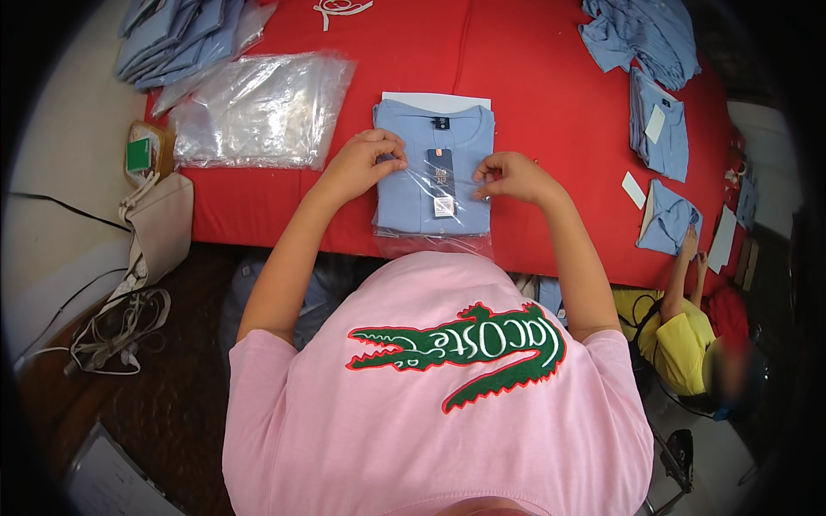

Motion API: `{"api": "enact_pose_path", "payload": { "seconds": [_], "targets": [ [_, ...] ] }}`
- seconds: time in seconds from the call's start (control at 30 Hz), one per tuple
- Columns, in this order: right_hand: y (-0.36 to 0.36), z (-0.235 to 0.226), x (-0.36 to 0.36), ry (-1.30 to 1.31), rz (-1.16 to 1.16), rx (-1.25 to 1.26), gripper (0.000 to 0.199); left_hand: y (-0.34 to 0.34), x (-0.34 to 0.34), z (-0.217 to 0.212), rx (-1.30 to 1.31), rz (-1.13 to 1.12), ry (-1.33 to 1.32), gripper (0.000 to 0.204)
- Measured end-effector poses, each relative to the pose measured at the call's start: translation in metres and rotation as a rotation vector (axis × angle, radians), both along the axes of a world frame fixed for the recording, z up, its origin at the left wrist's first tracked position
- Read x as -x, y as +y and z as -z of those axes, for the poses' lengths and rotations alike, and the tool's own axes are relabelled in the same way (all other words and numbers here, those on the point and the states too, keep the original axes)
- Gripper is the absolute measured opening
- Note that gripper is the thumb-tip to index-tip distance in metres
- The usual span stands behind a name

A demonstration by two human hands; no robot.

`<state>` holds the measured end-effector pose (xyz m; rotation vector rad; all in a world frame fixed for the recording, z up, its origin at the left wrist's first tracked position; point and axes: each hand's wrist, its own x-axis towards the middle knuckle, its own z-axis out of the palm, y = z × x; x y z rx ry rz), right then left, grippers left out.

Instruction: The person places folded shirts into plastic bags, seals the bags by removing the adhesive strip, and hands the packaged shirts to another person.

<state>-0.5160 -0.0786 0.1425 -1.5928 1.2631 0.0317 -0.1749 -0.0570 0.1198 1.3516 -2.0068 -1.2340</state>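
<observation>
A folded light blue shirt lies on the red table, partly inside a clear plastic bag whose lower end hangs toward me. A dark hang tag sits on the shirt's middle. My left hand pinches the bag's left edge at the shirt's upper left. My right hand pinches the bag's edge on the right side. A white card shows behind the collar.
A stack of clear bags lies left of the shirt, folded blue shirts behind it. More blue shirts sit at the right, where another person in yellow handles one. A beige bag and cables lie on the floor at left.
</observation>
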Motion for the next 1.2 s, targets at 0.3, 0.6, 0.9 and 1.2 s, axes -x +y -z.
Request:
{"api": "enact_pose_path", "payload": {
  "seconds": [0.3, 0.6, 0.9, 1.2],
  "targets": [
    [-0.026, 0.005, 0.014, -0.101, 0.124, 0.214, 0.009, -0.036, 0.007, 0.012, 0.144, 0.215, -0.389, 0.016],
    [0.044, 0.015, 0.101, 0.251, 0.150, 0.688, 0.030, -0.027, 0.032, 0.016, 0.269, 0.022, -0.222, 0.019],
    [0.070, 0.066, 0.118, 0.606, 0.116, 0.982, 0.026, -0.019, 0.060, 0.012, 0.328, -0.045, -0.290, 0.021],
    [-0.032, -0.003, -0.015, -0.283, 0.242, 0.368, 0.025, -0.034, 0.045, 0.010, 0.058, 0.014, -0.139, 0.017]
  ]
}}
